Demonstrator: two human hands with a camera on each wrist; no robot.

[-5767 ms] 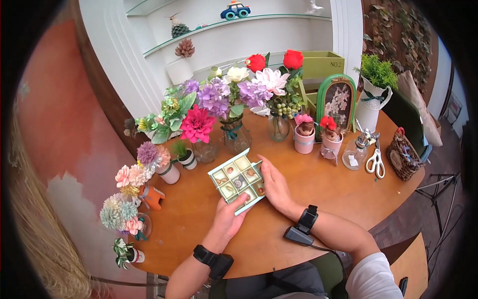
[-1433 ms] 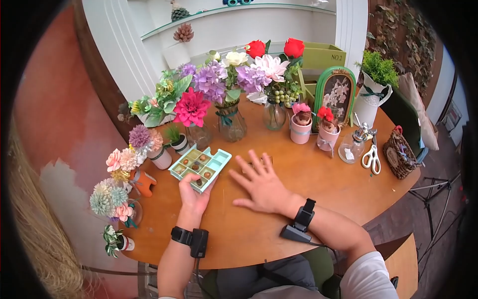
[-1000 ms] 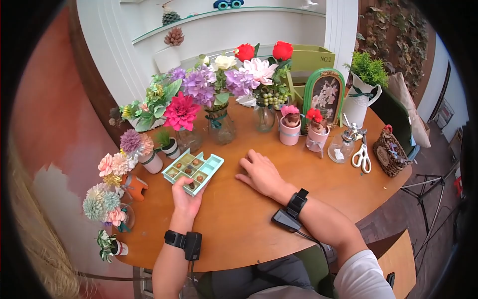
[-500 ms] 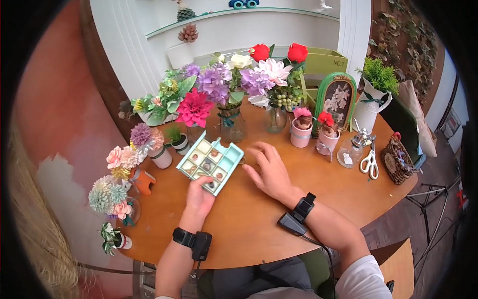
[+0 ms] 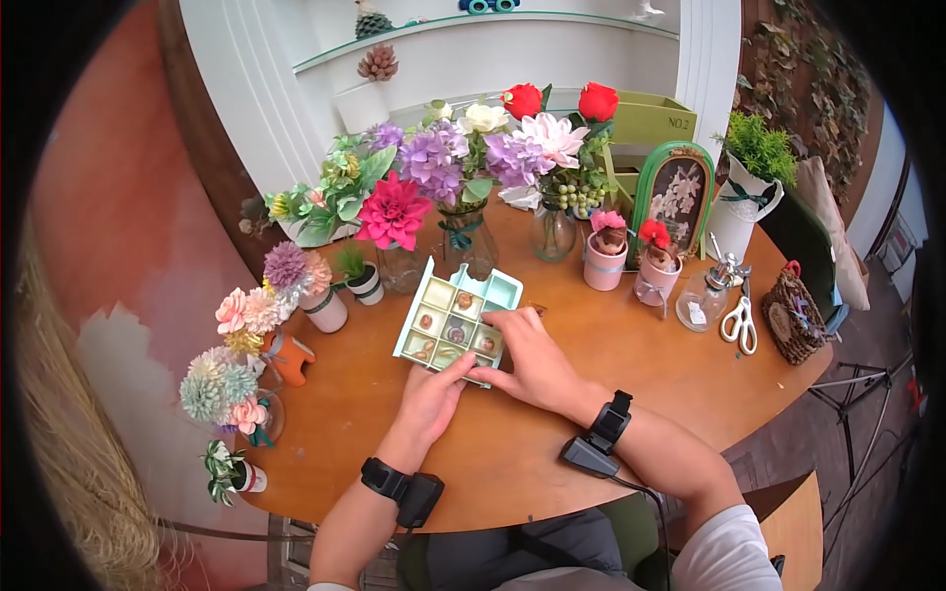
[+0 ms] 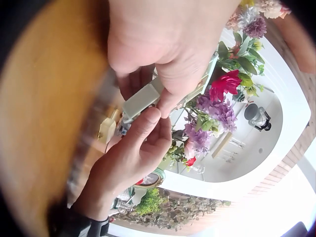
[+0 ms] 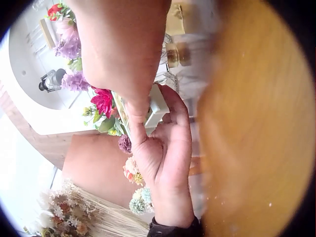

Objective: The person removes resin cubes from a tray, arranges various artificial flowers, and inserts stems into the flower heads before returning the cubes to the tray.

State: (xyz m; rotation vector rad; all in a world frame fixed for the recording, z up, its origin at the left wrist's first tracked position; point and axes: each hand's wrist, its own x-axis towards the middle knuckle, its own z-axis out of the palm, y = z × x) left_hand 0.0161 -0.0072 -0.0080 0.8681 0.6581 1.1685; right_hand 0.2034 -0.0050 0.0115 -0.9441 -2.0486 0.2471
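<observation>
Two-handed grasp on a pale-green compartmented tray [image 5: 413, 309] above the worktop [image 5: 355, 424]: pinched at the near edge by the left hand [image 5: 431, 402], clasped at the near right by the right hand [image 5: 537, 364]. Inside, small brownish pieces [image 5: 465, 301]. Beyond, glass vases [image 5: 469, 251] of flowers; farther right, two pink pots [image 5: 604, 264] and white-handled scissors [image 5: 741, 330].
</observation>
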